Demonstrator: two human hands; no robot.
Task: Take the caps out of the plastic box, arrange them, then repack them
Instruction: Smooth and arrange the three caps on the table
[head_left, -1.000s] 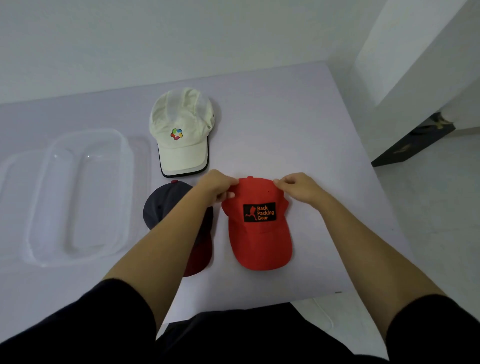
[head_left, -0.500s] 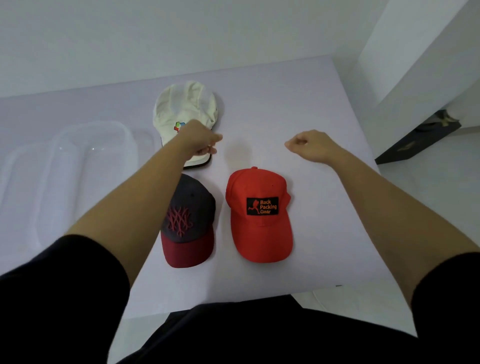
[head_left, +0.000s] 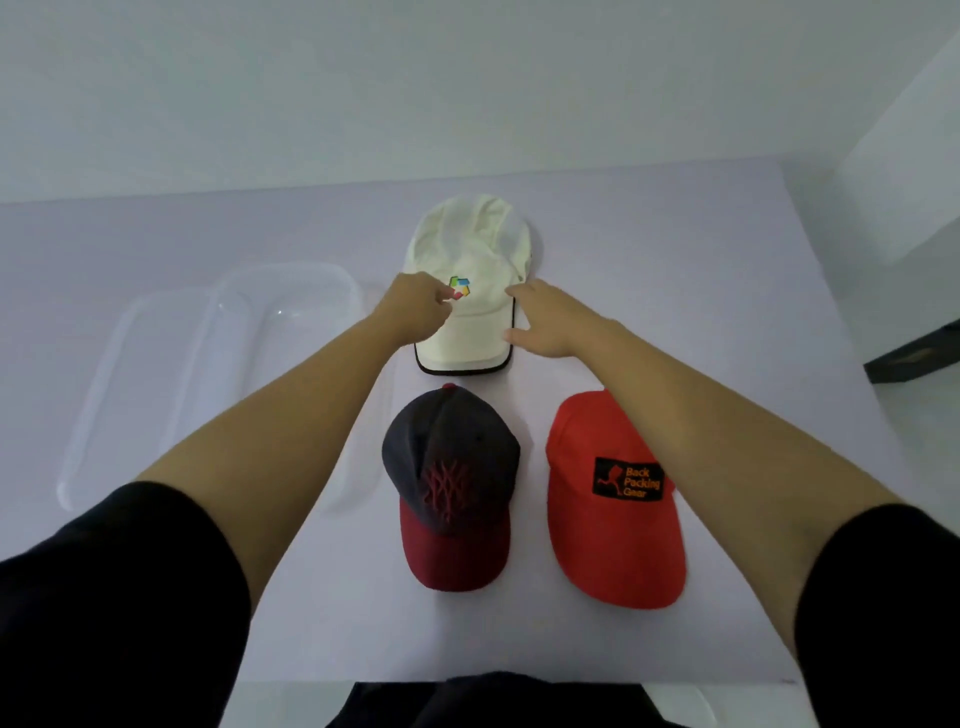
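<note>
1. The white cap lies toward the desk's far edge.
2. The left hand has its fingers curled against the crown by the logo; I cannot tell if they pinch it.
3. The right hand rests nearly straight fingers on the cap's right side.
4. The 2 other caps, dark cap and red cap, sit by the near edge, and the plastic box sits toward the left edge.

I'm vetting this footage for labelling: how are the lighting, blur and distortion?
Head view: dim, bluish light, faint shadows; left hand and right hand slightly smeared at the white cap; clear box barely stands out from the table; wide-angle stretch swells the sleeves at the bottom corners; red cap patch text legible.
</note>
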